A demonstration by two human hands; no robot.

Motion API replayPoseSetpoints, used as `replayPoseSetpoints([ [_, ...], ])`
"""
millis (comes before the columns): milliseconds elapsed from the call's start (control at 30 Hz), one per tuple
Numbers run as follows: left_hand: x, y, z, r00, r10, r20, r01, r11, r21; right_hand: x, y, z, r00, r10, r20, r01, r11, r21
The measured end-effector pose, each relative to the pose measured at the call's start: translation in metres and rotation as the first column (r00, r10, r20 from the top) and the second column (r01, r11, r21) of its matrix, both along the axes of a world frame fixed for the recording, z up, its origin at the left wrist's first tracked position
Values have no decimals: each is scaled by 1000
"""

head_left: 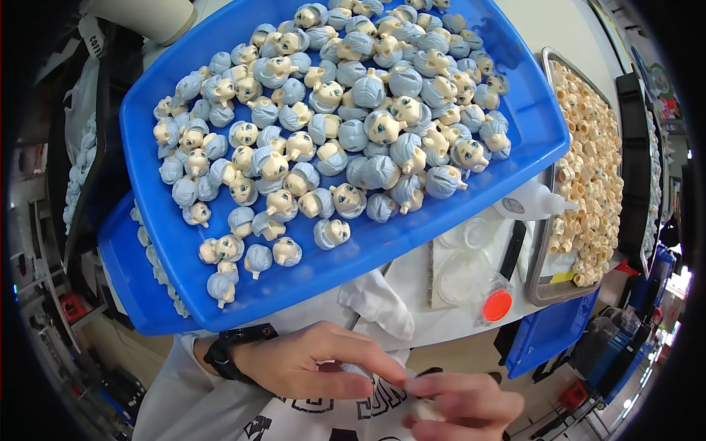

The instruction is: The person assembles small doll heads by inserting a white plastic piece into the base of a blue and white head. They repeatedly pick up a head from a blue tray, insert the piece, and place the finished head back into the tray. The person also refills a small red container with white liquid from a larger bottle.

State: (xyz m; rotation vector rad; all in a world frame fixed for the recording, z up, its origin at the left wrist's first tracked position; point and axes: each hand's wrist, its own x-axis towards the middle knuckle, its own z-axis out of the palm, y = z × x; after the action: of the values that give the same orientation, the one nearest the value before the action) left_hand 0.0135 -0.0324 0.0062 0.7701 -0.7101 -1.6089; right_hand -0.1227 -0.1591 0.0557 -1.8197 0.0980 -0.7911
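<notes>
I'm holding a small piece [425, 411] on my side of the blue tray [309, 275], clear of its near edge, and I seem to be partway through working it by hand. The next move is probably calling for a steady pinch and a careful touch from both hands. The piece is looking pale, but blur and my own fingers are hiding its shape, so I can't tell what kind it is. My right hand [467, 404] is pinching it with bent fingers. My left hand [316, 364] is pointing its index fingertip onto it or just beside it, and I can't tell whether it's gripping. In the blue tray, blue-haired heads [384, 126] are lying heaped. Right of the blue tray, a bottle [526, 202] is sitting close by, and a steel tray [540, 290] is holding pale parts [581, 169].
</notes>
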Motion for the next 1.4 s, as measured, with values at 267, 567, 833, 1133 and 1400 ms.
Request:
replayPoseSetpoints([
  [267, -1, 6, -6, 997, 20, -78, -22, 1000, -21, 19, 5, -20, 996, -47, 78, 65, 966, -252],
  [567, 2, 2, 3, 997, 43, -57, -41, 998, 41, 14, 13, -16, 997, -32, -67, 21, 985, -170],
  [833, -1, 9, 8, 979, 195, 50, -192, 979, -70, 16, 26, -30, 988, -102, 115, 121, 977, -176],
  [1133, -3, 9, 7, 922, 383, 57, -370, 915, -158, 23, 35, -35, 979, -95, 178, 125, 977, -171],
  [1400, 6, 12, 12, 969, 242, -51, -241, 970, 21, 31, 50, -42, 927, -306, 217, 344, 924, -166],
])
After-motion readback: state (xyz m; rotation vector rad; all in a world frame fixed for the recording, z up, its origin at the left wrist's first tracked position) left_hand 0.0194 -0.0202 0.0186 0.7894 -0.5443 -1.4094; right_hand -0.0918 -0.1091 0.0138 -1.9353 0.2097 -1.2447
